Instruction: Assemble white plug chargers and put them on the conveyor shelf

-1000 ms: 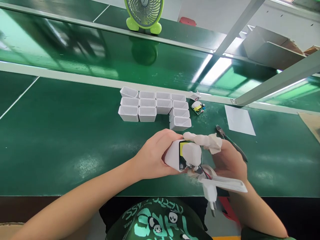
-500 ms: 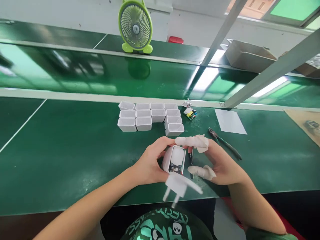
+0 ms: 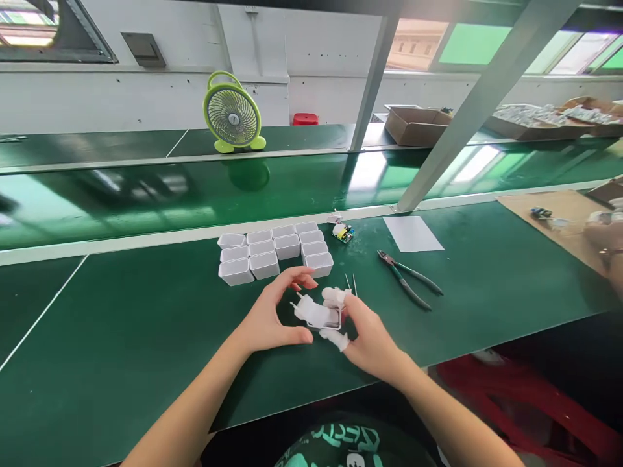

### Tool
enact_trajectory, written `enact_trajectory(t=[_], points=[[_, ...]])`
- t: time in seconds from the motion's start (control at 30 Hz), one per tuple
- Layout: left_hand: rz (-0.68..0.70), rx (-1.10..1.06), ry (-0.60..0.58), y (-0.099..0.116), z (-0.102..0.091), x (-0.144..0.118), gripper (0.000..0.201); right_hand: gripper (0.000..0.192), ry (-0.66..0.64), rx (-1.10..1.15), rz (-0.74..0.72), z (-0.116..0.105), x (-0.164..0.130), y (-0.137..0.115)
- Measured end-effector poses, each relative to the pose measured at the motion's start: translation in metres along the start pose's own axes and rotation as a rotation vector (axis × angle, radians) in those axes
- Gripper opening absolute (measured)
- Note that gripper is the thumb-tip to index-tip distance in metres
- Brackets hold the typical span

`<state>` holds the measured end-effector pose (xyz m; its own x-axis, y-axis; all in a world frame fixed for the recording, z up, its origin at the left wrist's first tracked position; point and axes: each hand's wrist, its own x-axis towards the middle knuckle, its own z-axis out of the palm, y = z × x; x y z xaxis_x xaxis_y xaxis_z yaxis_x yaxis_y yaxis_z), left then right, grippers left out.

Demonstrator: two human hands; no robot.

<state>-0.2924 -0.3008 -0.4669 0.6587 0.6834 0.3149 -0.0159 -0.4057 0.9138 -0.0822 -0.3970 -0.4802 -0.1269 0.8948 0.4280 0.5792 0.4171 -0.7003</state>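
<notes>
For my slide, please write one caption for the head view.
Both hands, left hand and right hand, hold a white plug adapter over the green bench.

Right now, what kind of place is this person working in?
It looks like a factory assembly line, probably for phone chargers. A long green workbench runs beside a green conveyor belt. Rows of empty white plastic shells wait there, and both hands press a white plug charger together.
</notes>
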Motion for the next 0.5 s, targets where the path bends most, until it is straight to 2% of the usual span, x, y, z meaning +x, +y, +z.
enact_trajectory(t=[0.07,0.13,0.17,0.2,0.3,0.43,0.5], points=[[0.020,0.162,0.047,0.004,0.002,0.000,0.058,0.037,0.044,-0.065,0.008,0.014,-0.008,0.002],[0.107,0.336,0.118,0.007,0.010,0.000,0.025,0.029,0.090,-0.087,0.012,0.020,-0.013,0.002],[0.171,0.415,0.154,0.008,0.014,0.000,0.015,0.027,0.115,-0.089,0.016,0.021,-0.014,0.001],[0.242,0.485,0.183,0.009,0.017,-0.001,0.013,0.027,0.135,-0.088,0.025,0.021,-0.015,0.001],[0.415,0.662,0.204,0.008,0.022,-0.003,0.027,0.033,0.154,-0.074,0.069,0.018,-0.017,0.000],[0.546,0.802,0.094,0.007,0.020,-0.005,0.037,0.034,0.199,-0.109,0.091,0.017,-0.020,-0.001],[0.581,0.833,0.080,0.007,0.019,-0.005,0.040,0.031,0.205,-0.119,0.091,0.019,-0.020,-0.001]])
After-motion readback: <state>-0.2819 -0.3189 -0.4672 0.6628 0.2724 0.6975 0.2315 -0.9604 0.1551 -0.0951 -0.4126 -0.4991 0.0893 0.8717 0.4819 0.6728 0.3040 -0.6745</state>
